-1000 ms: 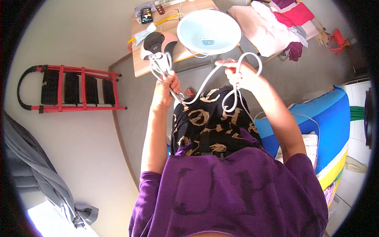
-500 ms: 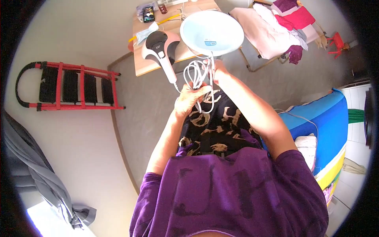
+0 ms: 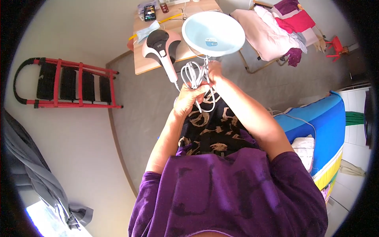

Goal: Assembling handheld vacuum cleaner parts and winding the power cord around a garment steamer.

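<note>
White slim cord [image 3: 190,73], gathered into several loose loops, is gripped in my left hand [image 3: 190,98], the fingers closed around the lower part of the bundle. It hangs in the air just off the near edge of the light wooden surface [image 3: 140,63]. My right hand [image 3: 214,72] is right beside the loops, curled close against the strands; its fingertips are partly hidden, so I cannot tell whether it pinches them. From the bundle, one length runs to the pink, white and black handheld appliance [image 3: 161,46], which lies by the surface's near left corner, its handle jutting past the near edge. A round pale-blue basin [image 3: 215,29] sits at the right end, partly beyond the near edge. Toward the far left corner lies a black phone [image 3: 149,13], and nearer the left edge a light-blue face mask [image 3: 148,32].
</note>
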